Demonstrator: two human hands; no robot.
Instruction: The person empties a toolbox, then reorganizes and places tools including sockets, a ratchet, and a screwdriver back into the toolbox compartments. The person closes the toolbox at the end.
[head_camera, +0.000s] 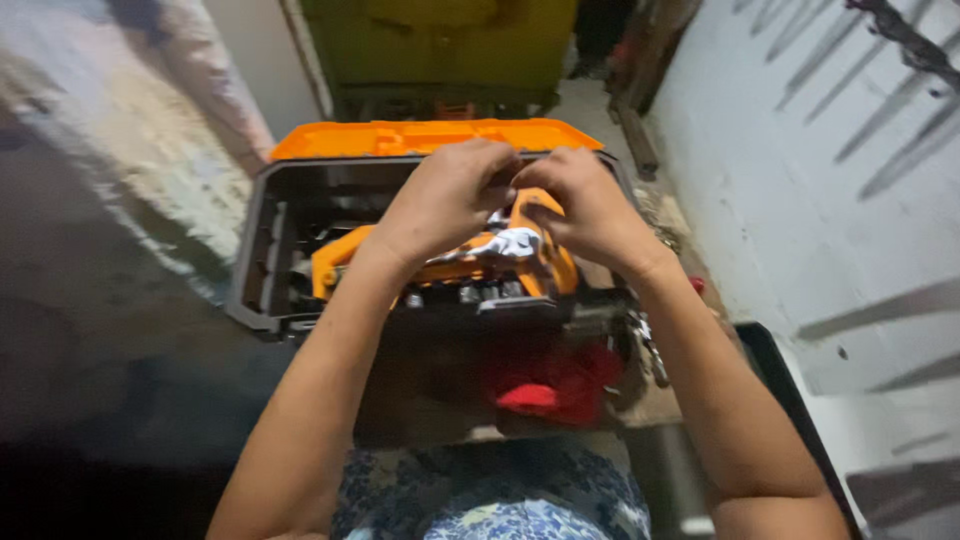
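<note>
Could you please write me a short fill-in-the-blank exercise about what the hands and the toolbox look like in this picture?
1. The open toolbox has a black body and a lid coloured ____.
2. The left hand and the right hand meet above the ____.
3. The cloth lying nearer the person than the toolbox is coloured ____.
4. Between the fingertips, a small shiny metal piece is ____ in colour.

Missing words: orange; toolbox; red; silver
</note>
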